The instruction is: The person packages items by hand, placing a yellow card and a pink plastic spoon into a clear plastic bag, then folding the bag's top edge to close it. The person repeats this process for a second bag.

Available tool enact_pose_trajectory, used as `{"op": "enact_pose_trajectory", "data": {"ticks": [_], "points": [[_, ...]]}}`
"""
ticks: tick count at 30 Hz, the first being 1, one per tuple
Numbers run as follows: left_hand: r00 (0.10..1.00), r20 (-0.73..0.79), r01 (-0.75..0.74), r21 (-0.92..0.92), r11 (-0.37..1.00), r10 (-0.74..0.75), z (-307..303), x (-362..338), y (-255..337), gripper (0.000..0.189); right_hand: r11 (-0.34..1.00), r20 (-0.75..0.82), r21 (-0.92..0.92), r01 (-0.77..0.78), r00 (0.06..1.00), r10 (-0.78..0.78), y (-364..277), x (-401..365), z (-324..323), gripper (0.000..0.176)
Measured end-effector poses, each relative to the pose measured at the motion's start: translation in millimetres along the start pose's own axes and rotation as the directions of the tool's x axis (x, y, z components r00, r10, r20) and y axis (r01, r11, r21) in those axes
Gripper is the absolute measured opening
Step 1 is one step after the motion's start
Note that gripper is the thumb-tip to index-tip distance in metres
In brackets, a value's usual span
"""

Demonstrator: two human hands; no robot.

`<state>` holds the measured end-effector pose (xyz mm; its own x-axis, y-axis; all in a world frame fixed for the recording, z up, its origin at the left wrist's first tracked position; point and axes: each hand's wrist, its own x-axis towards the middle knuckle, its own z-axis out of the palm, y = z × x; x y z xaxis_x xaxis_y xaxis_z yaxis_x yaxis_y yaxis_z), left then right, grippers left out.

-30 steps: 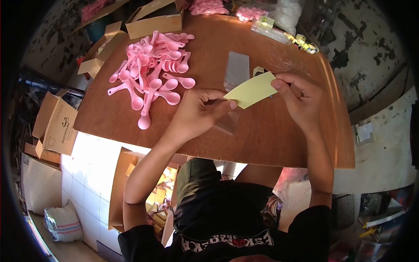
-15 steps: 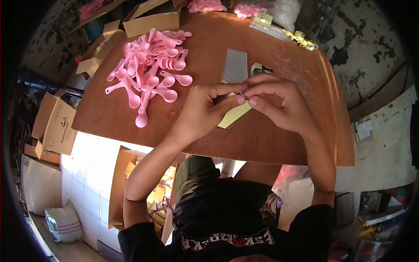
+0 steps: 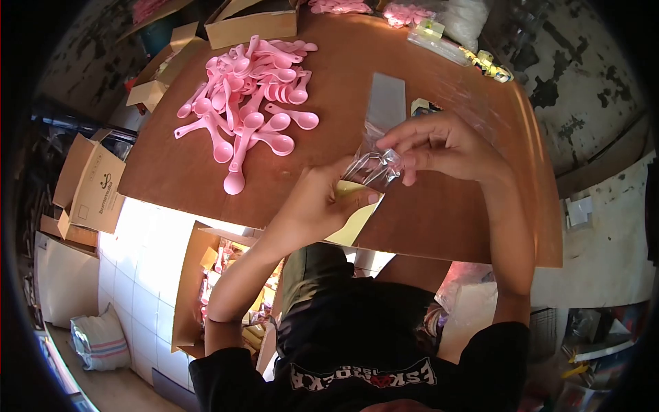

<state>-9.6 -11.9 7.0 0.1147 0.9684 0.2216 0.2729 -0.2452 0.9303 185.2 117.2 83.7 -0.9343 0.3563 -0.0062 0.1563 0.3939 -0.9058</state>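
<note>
While the small clear plastic bag (image 3: 374, 165) hangs above the near part of the wooden table (image 3: 446, 213), to the right of the pile of pink spoons (image 3: 250, 89) and closer to the person than that pile, both hands meet at it. The right hand (image 3: 449, 147) pinches the bag's upper edge between thumb and fingertips (image 3: 410, 162), the other fingers loosely curled; the bag droops below them, crinkled and shiny. The left hand (image 3: 319, 199), lower and nearer the pile's side, is closed around a pale yellow card (image 3: 351, 223), thumb pressed over it. The card's top end reaches the bag's underside, touching it; whether it is inside the bag cannot be told. Its lower end sticks out past the table edge, under the left palm.

To the right of the spoon pile, beyond the right hand, a flat grey stack of clear sleeves (image 3: 386, 96) lies on the table. Behind the pile sits an open cardboard box (image 3: 257, 24). Far right of the pile, at the table's back edge, lie small colourful packets (image 3: 494, 65).
</note>
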Motion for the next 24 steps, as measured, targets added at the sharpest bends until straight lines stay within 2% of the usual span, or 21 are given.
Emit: {"op": "enact_pose_trajectory", "data": {"ticks": [3,4,5,6,8,10,14,16,17,19,20,22,24], "points": [[0.999,-0.042,0.028,-0.087,0.996,-0.032,1,-22,-16,0.032,0.999,-0.27,-0.029,-0.017,0.963,0.009,25,41,-9,0.027],[0.997,-0.052,0.05,-0.135,0.99,-0.057,1,-27,-23,0.031,0.978,-0.298,-0.204,0.042,0.949,-0.103,43,61,-8,0.024],[0.998,-0.065,0.001,-0.12,0.993,-0.009,1,-29,-29,0.035,0.923,-0.306,-0.375,0.091,0.927,-0.216,59,82,-5,0.022],[0.998,-0.065,0.004,-0.118,0.993,-0.011,1,-31,-28,0.035,0.924,-0.288,-0.374,0.083,0.936,-0.201,70,103,1,0.022],[0.986,-0.118,0.083,-0.259,0.962,-0.117,1,-36,-22,0.034,0.926,-0.268,-0.369,0.076,0.946,-0.184,85,141,16,0.022],[0.985,-0.12,0.086,-0.265,0.96,-0.121,-1,-37,-22,0.036,0.725,-0.133,-0.622,0.297,0.872,-0.471,93,169,27,0.02],[0.985,-0.14,0.061,-0.28,0.958,-0.104,-5,-36,-22,0.039,0.712,-0.111,-0.645,0.277,0.888,-0.446,95,184,37,0.017],[0.985,-0.153,0.034,-0.254,0.966,-0.075,-4,-33,-25,0.039,0.726,-0.216,-0.683,0.077,0.929,-0.301,94,175,38,0.015],[0.986,-0.16,0.007,-0.228,0.974,-0.045,-3,-31,-26,0.039,0.727,-0.217,-0.683,0.074,0.929,-0.298,82,167,40,0.015],[0.989,-0.143,0.003,-0.24,0.971,-0.038,0,-26,-26,0.038,0.551,-0.225,-0.822,-0.141,0.97,-0.088,60,148,40,0.014],[0.991,-0.13,0.0,-0.251,0.968,-0.034,3,-24,-25,0.038,0.55,-0.233,-0.822,-0.149,0.969,-0.085,61,143,41,0.014],[0.993,-0.117,-0.009,-0.262,0.965,-0.023,10,-18,-23,0.038,0.435,-0.183,-0.897,-0.076,0.96,-0.21,66,135,42,0.014],[0.994,-0.105,-0.019,-0.272,0.962,-0.01,17,-13,-20,0.037,0.428,-0.183,-0.902,-0.057,0.949,-0.259,72,131,41,0.016]]}}
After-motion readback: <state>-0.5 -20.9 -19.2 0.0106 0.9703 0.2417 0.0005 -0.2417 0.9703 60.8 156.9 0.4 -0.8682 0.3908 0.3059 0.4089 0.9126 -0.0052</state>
